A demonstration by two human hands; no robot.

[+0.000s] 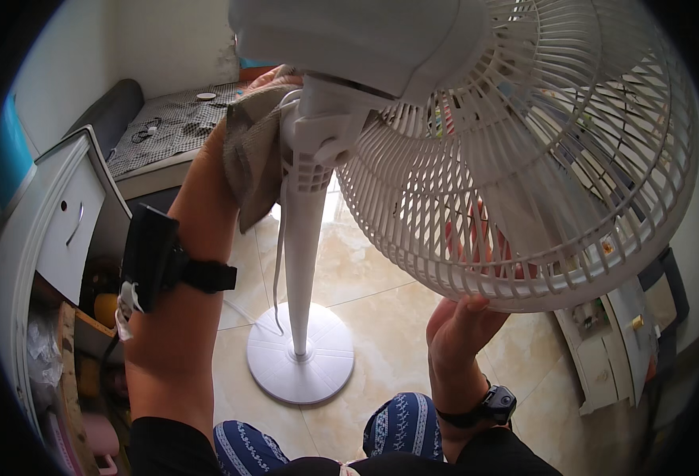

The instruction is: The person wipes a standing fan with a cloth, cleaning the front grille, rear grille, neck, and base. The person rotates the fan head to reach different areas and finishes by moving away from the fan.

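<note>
While I watch remotely, L hand, mostly hidden, holds a grey-brn fabric cloth at the neck of a white plastic pedestal fan, upright on beige floor tiles; R hand grips its round slatted cage @ lower rim, w/ thumb outside.

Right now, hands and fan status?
Left hand, partly hidden, on grey-brown cloth. Right hand holding grille's lower rim. White pedestal fan upright. Power cord hanging beside pole.
</note>
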